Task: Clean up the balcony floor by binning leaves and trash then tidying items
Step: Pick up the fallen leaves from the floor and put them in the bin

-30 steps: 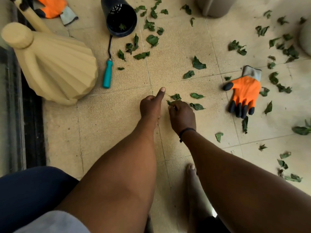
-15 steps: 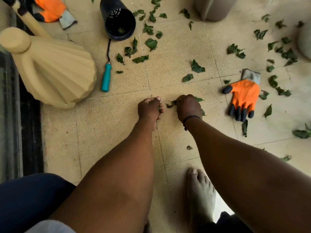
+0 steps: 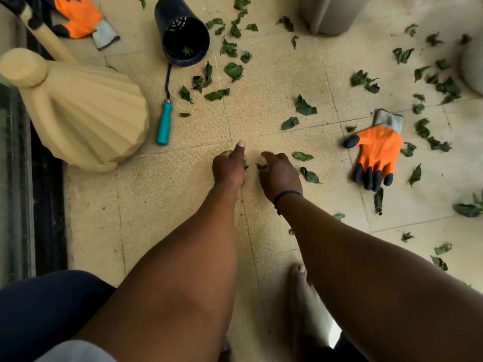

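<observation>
Green leaves lie scattered over the beige tiled floor (image 3: 170, 194). My left hand (image 3: 229, 169) is curled near the floor with its thumb stuck up, and a bit of green leaf shows at its inner edge. Close beside it, my right hand (image 3: 279, 175) is curled over a small leaf (image 3: 260, 166) that its fingertips pinch. Two loose leaves (image 3: 303, 156) (image 3: 309, 175) lie just right of that hand. More leaves (image 3: 233, 71) are strewn near a tipped black pot (image 3: 183, 32) at the back.
An orange work glove (image 3: 376, 152) lies on the right, another (image 3: 78, 18) at the back left. A beige ribbed lamp-like object (image 3: 86, 111) lies on the left, beside a teal-handled tool (image 3: 164, 122). A grey bin (image 3: 332, 14) stands at the back. My bare foot (image 3: 300, 286) is below.
My hands came together over the leaves, then drew slightly apart. The left thumb folded down and is up again. My right hand still has a leaf at its fingertips.
</observation>
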